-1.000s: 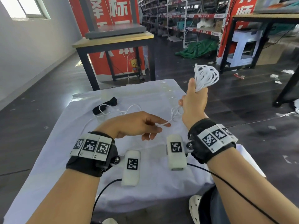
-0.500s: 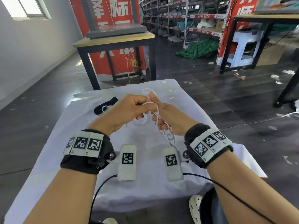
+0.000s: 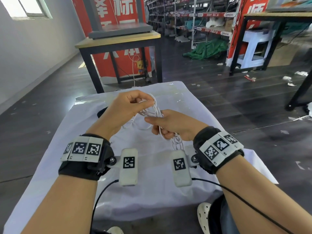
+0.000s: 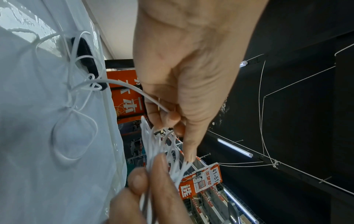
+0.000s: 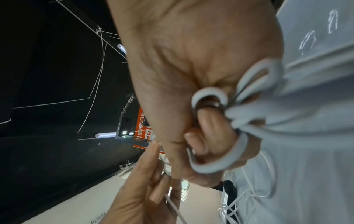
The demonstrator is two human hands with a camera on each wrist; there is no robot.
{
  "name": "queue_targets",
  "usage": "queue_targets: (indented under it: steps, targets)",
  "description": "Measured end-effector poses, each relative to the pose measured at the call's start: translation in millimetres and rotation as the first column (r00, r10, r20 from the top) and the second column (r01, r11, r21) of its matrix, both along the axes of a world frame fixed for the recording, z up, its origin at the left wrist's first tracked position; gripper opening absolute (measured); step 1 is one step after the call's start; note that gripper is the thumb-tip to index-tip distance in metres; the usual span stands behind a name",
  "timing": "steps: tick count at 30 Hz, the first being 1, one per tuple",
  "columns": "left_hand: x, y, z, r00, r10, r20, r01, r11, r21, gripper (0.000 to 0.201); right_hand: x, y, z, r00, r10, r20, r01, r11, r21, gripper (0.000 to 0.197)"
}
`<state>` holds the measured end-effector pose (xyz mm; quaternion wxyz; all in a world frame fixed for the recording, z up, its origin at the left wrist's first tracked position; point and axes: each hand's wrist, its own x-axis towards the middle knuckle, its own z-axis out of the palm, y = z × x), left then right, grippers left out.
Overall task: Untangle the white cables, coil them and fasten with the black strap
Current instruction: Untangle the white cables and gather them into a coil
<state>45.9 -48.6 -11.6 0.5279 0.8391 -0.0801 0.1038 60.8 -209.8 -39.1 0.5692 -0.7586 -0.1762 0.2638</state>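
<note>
Two hands, head view: left hand and right hand are raised over the counter, both closed on the cables.
Counter: draped in a white cloth; loose cable loops lie on it under the hands.
Strap: black, on the cloth behind the left hand, mostly hidden.
Room: dark floor, a black-legged table ahead, red banners, shelving at the back, a green heap on the floor.
Left wrist view: left hand pinches one strand between thumb and finger; bundle runs to the right fingers below; strap lies under loose loops on the cloth.
Right wrist view: right hand is fisted round several loops; left fingers pinch a strand beside it.
</note>
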Motion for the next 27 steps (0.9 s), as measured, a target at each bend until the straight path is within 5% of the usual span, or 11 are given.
queue_targets:
  steps: [9, 16, 22, 27]
  targets:
    - [-1, 26, 0, 0.997, 0.066, 0.028, -0.068, 0.992, 0.106, 0.016, 5, -5, -1, 1.0, -0.007, 0.022, 0.008, 0.998, -0.069, 0.037]
    - [5, 42, -2, 0.917, 0.393, 0.072, -0.386, 0.918, -0.094, 0.007, 5, -8, -4, 0.998, -0.045, 0.046, 0.043, 0.998, 0.043, 0.033]
    - [10, 19, -2, 0.946, 0.252, -0.205, -0.315, 0.864, -0.392, 0.021, 3, 1, -7, 0.994, -0.055, 0.095, 0.043, 0.991, 0.123, 0.018]
    - [10, 5, -1, 0.952, 0.116, -0.284, -0.268, 0.766, -0.585, 0.019, 2, 3, -9, 0.965, -0.104, 0.242, 0.093, 0.994, 0.059, 0.014]
